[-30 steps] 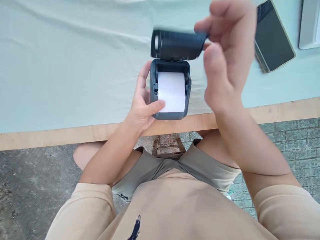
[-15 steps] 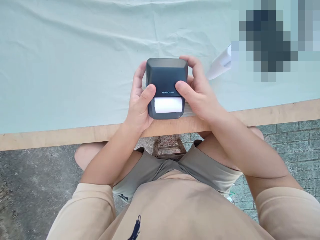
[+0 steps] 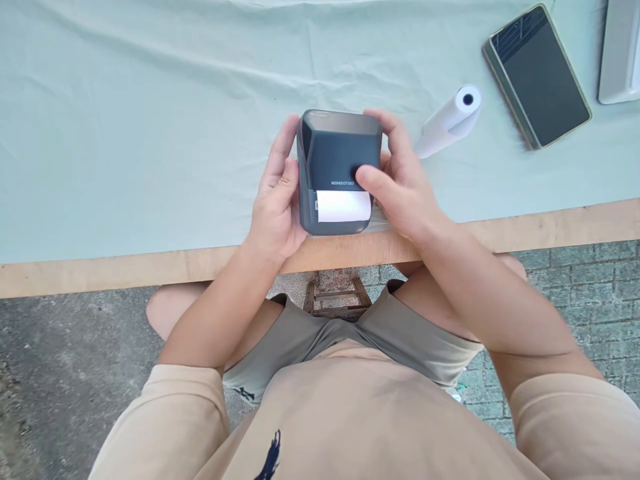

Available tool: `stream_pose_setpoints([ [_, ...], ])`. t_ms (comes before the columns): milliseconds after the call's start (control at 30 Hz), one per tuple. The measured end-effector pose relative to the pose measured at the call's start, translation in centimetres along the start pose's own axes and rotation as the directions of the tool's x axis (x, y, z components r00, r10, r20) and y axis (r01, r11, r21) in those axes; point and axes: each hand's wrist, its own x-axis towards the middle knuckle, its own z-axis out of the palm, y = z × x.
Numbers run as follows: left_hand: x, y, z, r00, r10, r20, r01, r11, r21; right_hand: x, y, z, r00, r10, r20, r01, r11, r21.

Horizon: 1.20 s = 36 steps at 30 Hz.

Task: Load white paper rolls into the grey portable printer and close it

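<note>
The printer (image 3: 333,157) has a smooth dark plastic shell, mostly matt with a soft sheen on its upper face, and its paper strip (image 3: 344,206) is smooth and white, like the paper roll (image 3: 447,125) nearby. Wrinkled matt cloth (image 3: 150,147) meets a wooden edge (image 3: 125,269) that is pale and bare, the phone (image 3: 543,83) shows a glossy dark screen, and the grey thing (image 3: 617,57) cut off at the right may be smooth plastic. The shirt (image 3: 360,413) is matt fabric, the paving (image 3: 595,300) rough.
</note>
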Motion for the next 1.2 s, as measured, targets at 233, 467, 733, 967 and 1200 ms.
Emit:
stream_pose_setpoints([
  [233, -0.1, 0.2, 0.1, 0.997, -0.004, -0.075, 0.001, 0.999, -0.040, 0.1, -1.0, -1.0, 0.993, -0.122, -0.005, 0.116, 0.956, -0.268],
  [467, -0.4, 0.7, 0.8, 0.995, -0.099, -0.006, 0.098, 0.993, -0.061, 0.1, -3.4, -1.9, 0.864, -0.491, -0.117, 0.312, 0.702, -0.640],
  [733, -0.1, 0.1, 0.3, 0.996, -0.091, 0.012, 0.091, 0.996, 0.000, -0.2, -3.6, -2.3, 0.878, -0.478, 0.024, 0.310, 0.529, -0.790],
  [967, 0.0, -0.1, 0.4, 0.999, -0.053, -0.003, 0.053, 0.999, -0.013, -0.9, -4.1, -0.7, 0.783, -0.553, -0.287, 0.183, 0.644, -0.743],
  [1200, -0.3, 0.2, 0.7, 0.996, -0.085, 0.003, 0.085, 0.996, -0.022, -0.2, -4.5, -0.3, 0.888, -0.460, 0.017, 0.294, 0.537, -0.791],
])
